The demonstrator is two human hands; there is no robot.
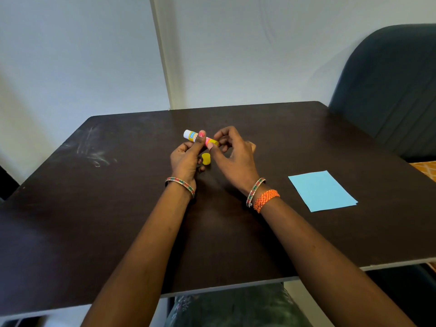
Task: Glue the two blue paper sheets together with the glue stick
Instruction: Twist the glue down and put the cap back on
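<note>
A glue stick with a white end and yellow base is held above the middle of the dark table. My left hand grips its body between thumb and fingers. My right hand pinches the yellow base end. The yellow cap lies on the table just below the stick, between my hands. The blue paper sheets lie stacked flat on the table to the right, apart from both hands; only the top sheet shows fully, with a second edge peeking out at the lower right.
A dark upholstered chair stands beyond the table's far right corner. White walls rise behind the table. Pale scuff marks cover the table's far left. My lap shows below the near table edge.
</note>
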